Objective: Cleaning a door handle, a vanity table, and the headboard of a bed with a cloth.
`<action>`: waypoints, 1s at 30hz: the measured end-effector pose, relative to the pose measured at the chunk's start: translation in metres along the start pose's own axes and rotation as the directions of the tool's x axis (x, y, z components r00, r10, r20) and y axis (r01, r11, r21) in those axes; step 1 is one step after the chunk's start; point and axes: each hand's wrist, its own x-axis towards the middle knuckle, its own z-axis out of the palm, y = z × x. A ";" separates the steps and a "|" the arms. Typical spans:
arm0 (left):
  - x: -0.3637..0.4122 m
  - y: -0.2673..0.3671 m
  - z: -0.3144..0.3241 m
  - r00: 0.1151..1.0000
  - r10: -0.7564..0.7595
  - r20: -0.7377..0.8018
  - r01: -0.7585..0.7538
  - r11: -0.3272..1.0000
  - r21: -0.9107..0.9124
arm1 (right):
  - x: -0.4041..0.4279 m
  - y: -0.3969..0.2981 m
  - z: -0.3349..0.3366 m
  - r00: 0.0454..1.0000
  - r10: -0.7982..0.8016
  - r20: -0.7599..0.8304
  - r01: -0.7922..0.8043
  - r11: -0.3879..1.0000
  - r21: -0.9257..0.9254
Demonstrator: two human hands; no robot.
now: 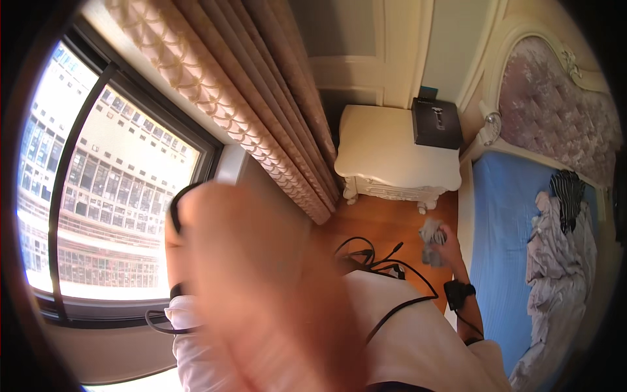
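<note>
A large blurred hand, my left hand (274, 294), fills the lower middle of the view, very near the camera; its fingers cannot be made out. At the right, my right hand (446, 247) grips a grey cloth (432, 232), part of which hangs below the fingers, over the wooden floor beside the bed. A black device (458, 294) with a cable is strapped to my right wrist. Black cables (392, 264) lie loosely across the front of my white shirt (406, 313).
A cream nightstand (377, 142) bears a black box (437, 122). The bed, with a blue sheet (499, 245), a crumpled pale cloth (553, 274) and a dark striped cloth (568, 201), stands at the right. A window (122, 196) and curtain (254, 112) are on the left.
</note>
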 end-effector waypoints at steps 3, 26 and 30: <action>-0.010 -0.044 -0.021 0.626 -0.352 -0.696 0.614 0.773 0.162 | 0.023 -0.116 -0.002 0.932 -0.318 0.174 0.305 0.947 0.102; -0.051 -0.233 -0.029 0.570 -0.711 -0.412 0.812 0.410 0.415 | -0.125 -0.476 0.080 -0.059 -0.841 0.538 0.683 0.359 0.636; -0.052 -0.226 -0.013 0.650 -0.643 -0.405 0.760 0.553 0.341 | -0.126 -0.471 0.060 -0.125 -0.788 0.603 0.170 0.582 0.795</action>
